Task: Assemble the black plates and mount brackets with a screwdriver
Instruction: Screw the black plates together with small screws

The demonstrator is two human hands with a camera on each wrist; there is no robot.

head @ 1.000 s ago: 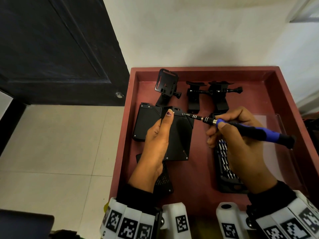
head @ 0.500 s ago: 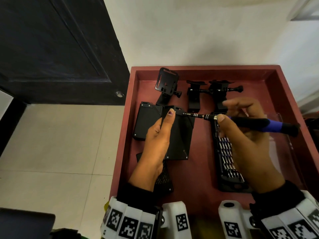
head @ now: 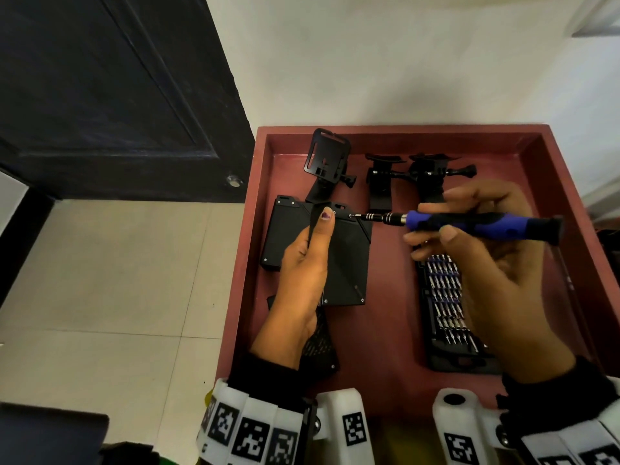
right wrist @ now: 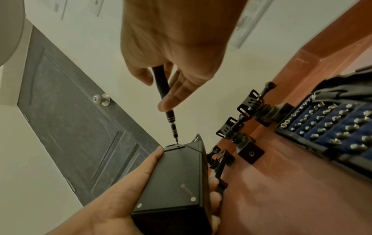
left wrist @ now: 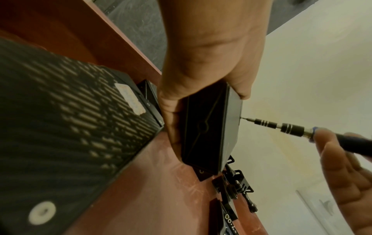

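Note:
My left hand (head: 312, 250) grips a black plate assembly (head: 349, 260), held tilted up off the red tray, thumb on its top face. My right hand (head: 439, 226) pinches a blue-and-black screwdriver (head: 483, 224) lying nearly level. Its tip sits on a screw at the assembly's top right corner (head: 350, 215). In the left wrist view the screwdriver (left wrist: 281, 128) meets the edge of the plate assembly (left wrist: 207, 127). In the right wrist view the screwdriver (right wrist: 168, 98) stands on the plate assembly (right wrist: 177, 174). Three black mount brackets (head: 327, 159) (head: 382, 182) (head: 432, 172) stand at the tray's back.
A second black plate (head: 280, 229) lies left of the held one. A perforated black plate (head: 318, 344) lies under my left wrist. An open bit case (head: 446, 297) sits under my right hand. The red tray's rim (head: 402, 129) walls everything in; a dark door (head: 100, 95) is at left.
My right fingers have shifted back along the screwdriver handle, baring its blue grip, and the tool has levelled, tip still on the screw. The left hand and plate have stayed put.

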